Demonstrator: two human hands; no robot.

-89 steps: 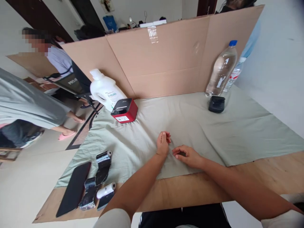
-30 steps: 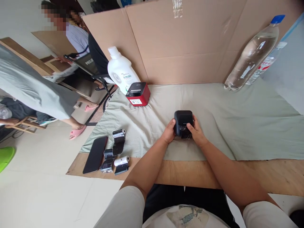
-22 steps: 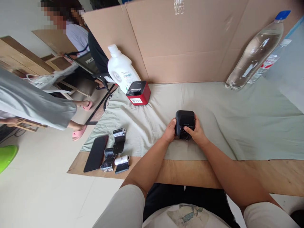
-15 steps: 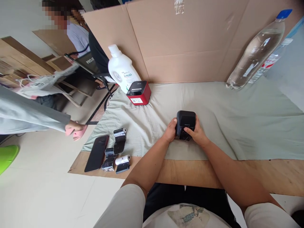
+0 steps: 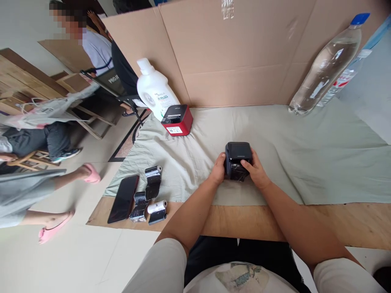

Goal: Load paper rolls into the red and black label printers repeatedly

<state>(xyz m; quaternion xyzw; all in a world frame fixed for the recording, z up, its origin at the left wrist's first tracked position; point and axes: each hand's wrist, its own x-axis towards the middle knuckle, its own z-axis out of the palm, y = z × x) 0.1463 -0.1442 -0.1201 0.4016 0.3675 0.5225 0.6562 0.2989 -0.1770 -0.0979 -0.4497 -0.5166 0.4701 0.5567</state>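
Observation:
Between my two hands is a small black portable printer (image 5: pixel 238 151), held just above or on the cloth; which of the two I cannot tell. A shiny black strip (image 5: pixel 239 173) shows at its near side, below the lid. My left hand (image 5: pixel 218 167) grips the printer's left side with the fingers mostly hidden behind it. On the right side my right hand (image 5: pixel 255 167) wraps round it, the thumb lying at the lid's front edge. To the left lie a roll of black-backed paper (image 5: pixel 153 173), a white roll (image 5: pixel 157 206) and a crumpled dark strip (image 5: pixel 139 207).
A dark phone (image 5: pixel 123 199) lies at the table's left edge. Further back stand a red and black box-shaped device (image 5: pixel 177 121) and a white detergent bottle (image 5: pixel 157 89). Two clear bottles, one a large bottle (image 5: pixel 328 67), lean at right against a cardboard panel (image 5: pixel 238 53). People are at left.
The printer's lid looks tilted up more, and more of the black strip shows. My right thumb has shifted slightly up and right. A person in pink slippers has walked at left.

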